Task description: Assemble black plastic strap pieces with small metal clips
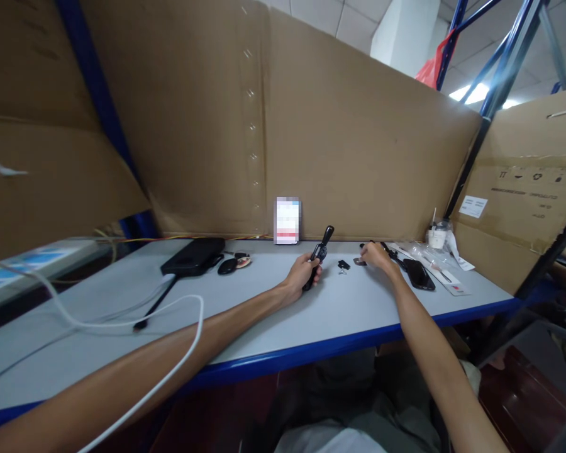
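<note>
— We work in dim light; the lamp [471,94], upper right, blows out to white glare.
— We see only faint shadows on the table [358,314]. Edges bow hard, our left hand [304,272] at centre looks fairly sharp, the card [287,220] is pixelated.

A black key fob [321,248] sits tilted in the left hand [304,272], its slim upper end (glossy, slightly curved) pointing up and away above the grey table [264,314]; a small flat brownish piece [359,261] lies on the table, touching the right hand [376,255] fingertips
</note>
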Tool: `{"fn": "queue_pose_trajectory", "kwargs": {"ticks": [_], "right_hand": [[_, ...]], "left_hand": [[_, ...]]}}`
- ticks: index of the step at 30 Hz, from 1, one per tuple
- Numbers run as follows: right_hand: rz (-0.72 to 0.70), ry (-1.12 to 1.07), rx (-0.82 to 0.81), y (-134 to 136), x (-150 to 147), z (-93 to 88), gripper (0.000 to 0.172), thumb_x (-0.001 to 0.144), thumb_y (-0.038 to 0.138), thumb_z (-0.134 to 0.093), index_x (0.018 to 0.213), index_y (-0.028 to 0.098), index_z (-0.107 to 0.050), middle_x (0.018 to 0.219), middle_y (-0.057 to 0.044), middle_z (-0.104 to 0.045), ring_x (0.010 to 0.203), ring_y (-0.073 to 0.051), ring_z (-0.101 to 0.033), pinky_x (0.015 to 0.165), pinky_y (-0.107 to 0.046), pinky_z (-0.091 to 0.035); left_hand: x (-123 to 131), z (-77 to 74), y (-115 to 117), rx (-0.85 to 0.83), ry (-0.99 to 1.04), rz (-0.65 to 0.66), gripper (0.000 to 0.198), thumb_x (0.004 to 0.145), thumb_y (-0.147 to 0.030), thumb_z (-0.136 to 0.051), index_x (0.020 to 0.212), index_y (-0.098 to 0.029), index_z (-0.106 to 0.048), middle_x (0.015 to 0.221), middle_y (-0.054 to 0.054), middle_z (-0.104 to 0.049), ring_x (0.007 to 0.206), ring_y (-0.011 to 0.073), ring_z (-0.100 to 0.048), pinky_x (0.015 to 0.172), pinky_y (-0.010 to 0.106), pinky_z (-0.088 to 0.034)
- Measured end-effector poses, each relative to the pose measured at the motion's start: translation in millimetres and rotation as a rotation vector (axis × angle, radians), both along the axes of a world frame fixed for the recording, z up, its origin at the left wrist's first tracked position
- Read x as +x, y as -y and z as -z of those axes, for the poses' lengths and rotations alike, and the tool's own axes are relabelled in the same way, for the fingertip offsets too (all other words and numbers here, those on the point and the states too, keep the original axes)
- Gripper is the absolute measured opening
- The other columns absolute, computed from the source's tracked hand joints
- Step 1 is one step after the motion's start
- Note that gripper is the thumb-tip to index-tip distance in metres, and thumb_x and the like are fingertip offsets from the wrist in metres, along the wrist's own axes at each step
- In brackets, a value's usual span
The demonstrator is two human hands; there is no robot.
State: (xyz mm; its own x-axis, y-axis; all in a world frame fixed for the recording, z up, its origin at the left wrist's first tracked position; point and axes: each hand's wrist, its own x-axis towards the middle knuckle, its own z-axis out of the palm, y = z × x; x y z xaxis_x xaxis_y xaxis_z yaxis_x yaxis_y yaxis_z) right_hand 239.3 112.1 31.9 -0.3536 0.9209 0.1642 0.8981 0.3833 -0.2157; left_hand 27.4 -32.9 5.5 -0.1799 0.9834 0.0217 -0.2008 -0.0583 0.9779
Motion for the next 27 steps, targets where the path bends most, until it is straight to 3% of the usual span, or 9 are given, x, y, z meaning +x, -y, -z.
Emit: {"fn": "queue_pose_trajectory", "kwargs": {"ticks": [5,9,12,16,20,27], "right_hand": [[-0.145,-0.092,-0.053,-1.7,-3.7,0.4,0.044,0.075,0.018,-0.079,0.119,0.017,-0.074,0.121,-0.009,-0.074,0.105,-0.019,-0.068,0.08,-0.02,-0.046],[-0.177,-0.181,-0.105,8.6,-16.8,0.5,0.022,0.086,0.026,-0.071,0.104,0.014,-0.078,0.096,-0.007,-0.078,0.085,-0.016,-0.069,0.071,-0.02,-0.045],[-0.141,-0.164,-0.059,13.6,-24.4,0.0,0.023,0.088,0.036,-0.071,0.091,0.015,-0.079,0.084,-0.006,-0.076,0.079,-0.017,-0.068,0.069,-0.022,-0.044],[-0.107,-0.151,0.005,7.3,-14.0,-1.2,0.018,0.082,0.021,-0.073,0.099,0.017,-0.079,0.097,-0.007,-0.078,0.091,-0.019,-0.07,0.074,-0.022,-0.046],[-0.168,-0.126,-0.139,-3.4,0.9,0.4,0.04,0.072,0.01,-0.077,0.11,0.02,-0.076,0.108,-0.005,-0.077,0.097,-0.019,-0.07,0.08,-0.023,-0.049],[-0.133,-0.084,-0.191,-4.9,-0.4,0.3,0.038,0.065,0.014,-0.083,0.101,0.019,-0.074,0.095,-0.001,-0.075,0.085,-0.016,-0.067,0.07,-0.022,-0.047]], "left_hand": [[-0.4,0.6,-1.2,-0.006,0.014,0.005,0.013,0.081,-0.023,-0.063,0.08,-0.02,-0.051,0.055,-0.005,-0.053,0.04,0.0078,-0.044,0.039,0.019,-0.033],[-0.2,1.6,-1.4,-0.003,0.015,0.011,0.013,0.082,-0.023,-0.063,0.081,-0.02,-0.051,0.055,-0.005,-0.053,0.04,0.0077,-0.044,0.039,0.019,-0.033],[-0.7,2.7,-1.5,0.009,0.021,0.029,0.015,0.082,-0.024,-0.065,0.081,-0.019,-0.051,0.055,-0.005,-0.054,0.041,0.0076,-0.044,0.039,0.019,-0.033],[-0.9,3.4,-1.6,-0.003,0.009,0.011,0.014,0.082,-0.025,-0.065,0.081,-0.019,-0.051,0.054,-0.005,-0.053,0.041,0.0074,-0.044,0.039,0.019,-0.032],[-0.2,2.1,-0.5,-0.007,-0.012,0.009,0.012,0.083,-0.023,-0.062,0.081,-0.02,-0.05,0.055,-0.005,-0.053,0.041,0.0077,-0.044,0.039,0.019,-0.033],[0.8,-0.2,1.5,-0.011,-0.018,0.004,0.011,0.083,-0.023,-0.061,0.081,-0.02,-0.051,0.054,-0.005,-0.053,0.041,0.0074,-0.043,0.039,0.019,-0.032]]}}
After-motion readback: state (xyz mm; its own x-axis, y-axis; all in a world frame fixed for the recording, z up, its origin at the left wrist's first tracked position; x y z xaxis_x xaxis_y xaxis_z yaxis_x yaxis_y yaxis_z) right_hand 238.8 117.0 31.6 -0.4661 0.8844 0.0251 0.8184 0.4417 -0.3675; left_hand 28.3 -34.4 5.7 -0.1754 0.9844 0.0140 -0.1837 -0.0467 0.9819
